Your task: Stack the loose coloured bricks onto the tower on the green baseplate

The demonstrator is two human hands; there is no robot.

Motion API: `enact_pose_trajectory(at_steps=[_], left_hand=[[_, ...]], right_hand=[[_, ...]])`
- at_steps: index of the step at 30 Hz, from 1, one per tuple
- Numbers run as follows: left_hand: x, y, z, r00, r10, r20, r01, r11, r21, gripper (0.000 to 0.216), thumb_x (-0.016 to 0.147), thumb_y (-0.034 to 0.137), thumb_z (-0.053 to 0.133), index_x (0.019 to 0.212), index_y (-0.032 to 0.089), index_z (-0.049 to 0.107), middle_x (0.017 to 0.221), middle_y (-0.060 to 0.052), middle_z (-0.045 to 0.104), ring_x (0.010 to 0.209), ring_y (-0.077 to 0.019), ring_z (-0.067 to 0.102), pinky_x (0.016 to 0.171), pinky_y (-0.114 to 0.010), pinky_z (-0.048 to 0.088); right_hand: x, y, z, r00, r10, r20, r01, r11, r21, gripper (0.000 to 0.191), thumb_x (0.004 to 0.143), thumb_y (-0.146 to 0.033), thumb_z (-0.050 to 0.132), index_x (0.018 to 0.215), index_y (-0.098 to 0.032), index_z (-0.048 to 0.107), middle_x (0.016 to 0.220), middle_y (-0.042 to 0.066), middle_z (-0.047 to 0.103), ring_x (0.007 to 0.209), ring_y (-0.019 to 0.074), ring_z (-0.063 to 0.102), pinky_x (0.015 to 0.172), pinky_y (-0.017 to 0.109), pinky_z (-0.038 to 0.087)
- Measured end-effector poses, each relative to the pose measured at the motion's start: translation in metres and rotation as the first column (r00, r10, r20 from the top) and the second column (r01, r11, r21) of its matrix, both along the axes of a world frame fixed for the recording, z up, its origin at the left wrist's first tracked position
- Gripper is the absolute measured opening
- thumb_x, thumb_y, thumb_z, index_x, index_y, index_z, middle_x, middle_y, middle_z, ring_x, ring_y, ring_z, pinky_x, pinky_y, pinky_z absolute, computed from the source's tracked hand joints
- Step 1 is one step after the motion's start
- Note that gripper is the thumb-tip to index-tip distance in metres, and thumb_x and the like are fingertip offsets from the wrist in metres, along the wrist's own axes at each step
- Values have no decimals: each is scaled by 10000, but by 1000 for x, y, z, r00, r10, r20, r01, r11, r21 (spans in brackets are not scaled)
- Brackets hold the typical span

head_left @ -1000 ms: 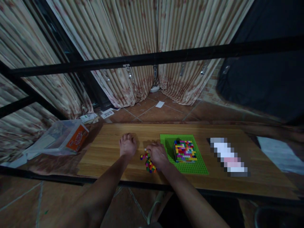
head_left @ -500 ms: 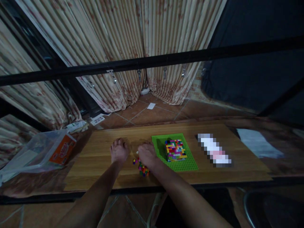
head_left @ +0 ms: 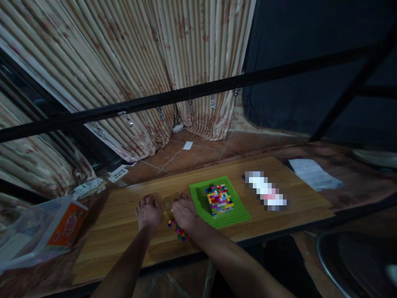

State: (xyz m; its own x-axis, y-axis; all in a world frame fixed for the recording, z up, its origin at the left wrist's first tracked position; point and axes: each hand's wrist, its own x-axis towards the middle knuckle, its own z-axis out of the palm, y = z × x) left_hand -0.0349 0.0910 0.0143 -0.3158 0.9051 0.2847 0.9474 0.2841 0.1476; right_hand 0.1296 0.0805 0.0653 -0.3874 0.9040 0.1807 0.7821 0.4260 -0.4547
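Note:
My left hand [head_left: 148, 213] rests knuckles-up on the wooden table [head_left: 124, 231], fingers curled under with nothing visible in them. My right hand [head_left: 185, 213] lies just right of it, fingers bent down over a small heap of coloured bricks [head_left: 179, 232]; what the fingertips hold is hidden. Right of that hand lies a green baseplate [head_left: 235, 215] with a square multicoloured block of bricks [head_left: 219, 199] built on it.
A clear plastic bag with an orange label [head_left: 46, 231] sits off the table's left end. A blurred-out white object [head_left: 266, 191] lies right of the baseplate, and a sheet of paper [head_left: 313, 174] further right. A black bar [head_left: 198, 93] crosses the view before curtains.
The view has swung, so table and hands sit lower and further left in the picture. Both hands stay in the same place by the brick heap.

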Motion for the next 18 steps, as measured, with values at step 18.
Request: enact_pose_trajectory(at_steps=[18], left_hand=[[1, 1, 0, 1000, 4, 2, -4, 1000, 10, 413, 917, 303, 375, 1227, 133, 589, 1247, -161, 605, 1156, -297, 523, 977, -453, 411]], right_hand=[[21, -48, -14, 751, -150, -644, -13, 970, -241, 190, 880, -167, 523, 939, -182, 703, 905, 50, 727, 837, 162, 663, 774, 258, 483]])
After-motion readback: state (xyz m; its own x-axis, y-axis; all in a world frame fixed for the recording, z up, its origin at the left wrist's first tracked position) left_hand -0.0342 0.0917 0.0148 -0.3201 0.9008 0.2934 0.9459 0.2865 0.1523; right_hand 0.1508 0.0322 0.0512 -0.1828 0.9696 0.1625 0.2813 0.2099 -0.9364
